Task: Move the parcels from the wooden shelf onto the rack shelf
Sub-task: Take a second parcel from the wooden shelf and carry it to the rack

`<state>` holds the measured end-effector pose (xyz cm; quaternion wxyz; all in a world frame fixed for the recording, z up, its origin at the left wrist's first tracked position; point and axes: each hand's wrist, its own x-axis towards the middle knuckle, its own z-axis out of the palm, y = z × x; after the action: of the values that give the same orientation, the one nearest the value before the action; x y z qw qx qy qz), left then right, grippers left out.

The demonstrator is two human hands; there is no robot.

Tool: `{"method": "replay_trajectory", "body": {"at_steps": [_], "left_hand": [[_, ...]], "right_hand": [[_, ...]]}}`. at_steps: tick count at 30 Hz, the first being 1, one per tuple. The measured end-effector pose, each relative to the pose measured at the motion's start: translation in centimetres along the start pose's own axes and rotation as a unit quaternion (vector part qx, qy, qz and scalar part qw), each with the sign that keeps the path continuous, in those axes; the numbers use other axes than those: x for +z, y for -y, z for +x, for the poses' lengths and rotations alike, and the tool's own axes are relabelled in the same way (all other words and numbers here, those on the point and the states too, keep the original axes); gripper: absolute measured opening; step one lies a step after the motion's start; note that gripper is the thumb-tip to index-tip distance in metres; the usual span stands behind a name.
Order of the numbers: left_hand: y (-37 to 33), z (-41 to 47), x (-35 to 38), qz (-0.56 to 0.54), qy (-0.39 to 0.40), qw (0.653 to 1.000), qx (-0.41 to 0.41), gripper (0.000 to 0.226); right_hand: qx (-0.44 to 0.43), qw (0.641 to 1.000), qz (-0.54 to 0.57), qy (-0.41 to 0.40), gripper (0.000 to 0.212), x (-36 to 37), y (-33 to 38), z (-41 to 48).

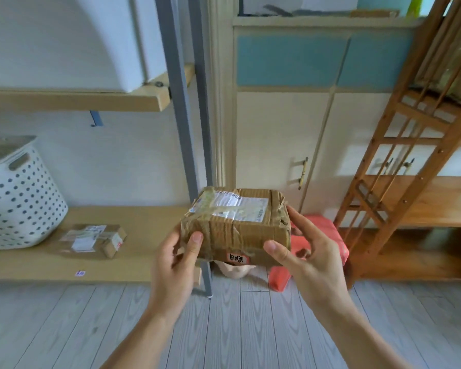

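Observation:
I hold a taped brown cardboard parcel (237,225) with a white label in the air at mid-frame, between the two shelves. My left hand (175,262) grips its left end and my right hand (304,259) grips its right end. A smaller flat parcel (96,239) lies on the lower board of the rack shelf (144,251) at left, which has grey metal posts. The brown wooden shelf (421,206) stands at right; no parcel shows on its visible boards.
A white perforated basket (16,198) sits on the rack's lower board at far left. A white box (112,41) rests on the rack's upper board. Red plastic stool (317,251) and a beige object stand on the floor behind the parcel. Cupboard doors fill the back wall.

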<state>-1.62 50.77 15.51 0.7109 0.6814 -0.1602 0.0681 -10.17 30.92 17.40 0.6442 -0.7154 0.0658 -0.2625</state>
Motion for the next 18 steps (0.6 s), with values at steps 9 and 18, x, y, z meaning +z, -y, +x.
{"method": "replay_trajectory", "body": {"at_steps": [9, 18], "left_hand": [[1.7, 2.8, -7.5, 0.092, -0.072, 0.993, 0.035, 0.019], [7.8, 4.8, -15.4, 0.177, -0.088, 0.979, -0.041, 0.021]], "right_hand": [[0.034, 0.999, 0.007, 0.017, 0.068, 8.6, -2.2, 1.5], [0.053, 0.989, -0.122, 0.061, 0.058, 16.6, -7.2, 2.5]]}}
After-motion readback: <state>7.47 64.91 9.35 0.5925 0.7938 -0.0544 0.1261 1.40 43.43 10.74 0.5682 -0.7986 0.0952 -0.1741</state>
